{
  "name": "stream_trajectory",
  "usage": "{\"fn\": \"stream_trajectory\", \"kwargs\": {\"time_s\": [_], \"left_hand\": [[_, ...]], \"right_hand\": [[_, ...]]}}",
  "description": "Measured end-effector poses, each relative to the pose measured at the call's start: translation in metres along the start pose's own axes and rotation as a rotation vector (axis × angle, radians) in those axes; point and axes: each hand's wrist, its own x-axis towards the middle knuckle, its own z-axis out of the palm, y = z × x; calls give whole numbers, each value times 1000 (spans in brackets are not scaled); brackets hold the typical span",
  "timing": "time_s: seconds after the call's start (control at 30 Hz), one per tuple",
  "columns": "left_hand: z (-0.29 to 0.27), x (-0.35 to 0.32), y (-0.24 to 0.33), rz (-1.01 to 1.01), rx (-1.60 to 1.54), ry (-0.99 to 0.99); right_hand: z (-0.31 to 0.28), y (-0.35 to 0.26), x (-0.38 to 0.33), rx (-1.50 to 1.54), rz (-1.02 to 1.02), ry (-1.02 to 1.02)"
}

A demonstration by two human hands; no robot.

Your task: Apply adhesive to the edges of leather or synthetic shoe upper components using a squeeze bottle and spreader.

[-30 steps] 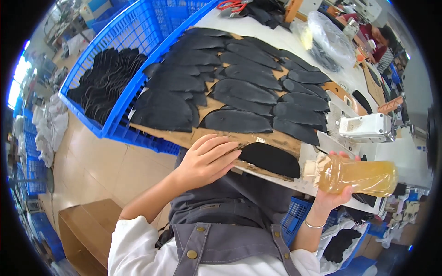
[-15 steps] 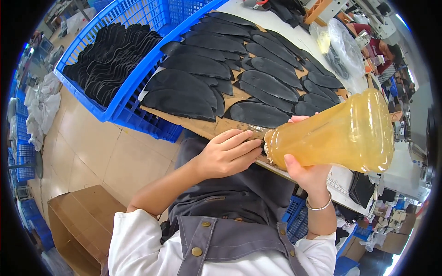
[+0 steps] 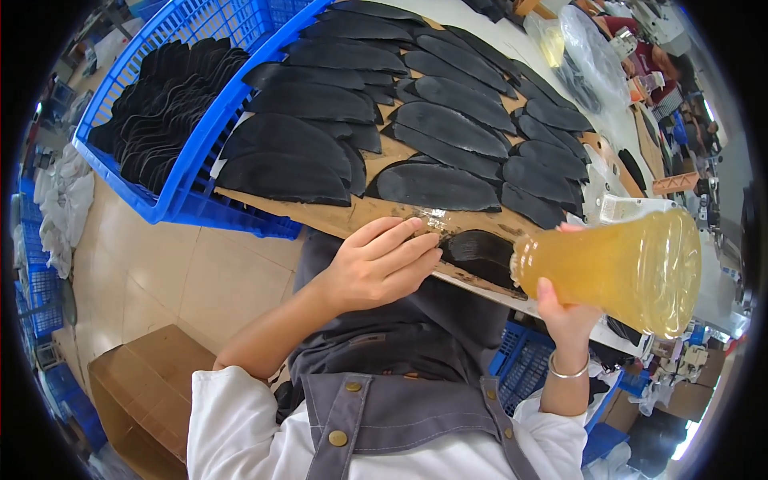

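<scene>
At centre frame my left hand lies flat, fingers loose, on the board while my right hand grips the tilted glue bottle lower right, so gluing seems underway; next needs aimed pouring.

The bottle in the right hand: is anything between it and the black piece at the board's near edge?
Nothing visible. The right hand holds the bottle tipped right beside the black piece, overlapping it in this view. The left hand rests on the board to the piece's left, not between them.
</scene>
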Motion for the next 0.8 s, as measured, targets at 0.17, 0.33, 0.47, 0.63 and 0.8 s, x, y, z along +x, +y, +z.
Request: {"fn": "stream_trajectory", "kwargs": {"time_s": [0.17,0.33,0.47,0.63,0.8], "left_hand": [[1,2,2,-30,-21,33],[0,4,2,-7,-18,33],[-3,6,4,-17,2,7],[-4,8,6,-26,3,-43],[-5,7,6,-39,5,-54]], "right_hand": [[-34,-4,-27,0,192,16],[-8,-22,-9,423,82,221],[18,-26,15,130,-49,-128],[23,-26,24,-12,-170,-183],[-7,-4,-13,124,-2,-13]]}}
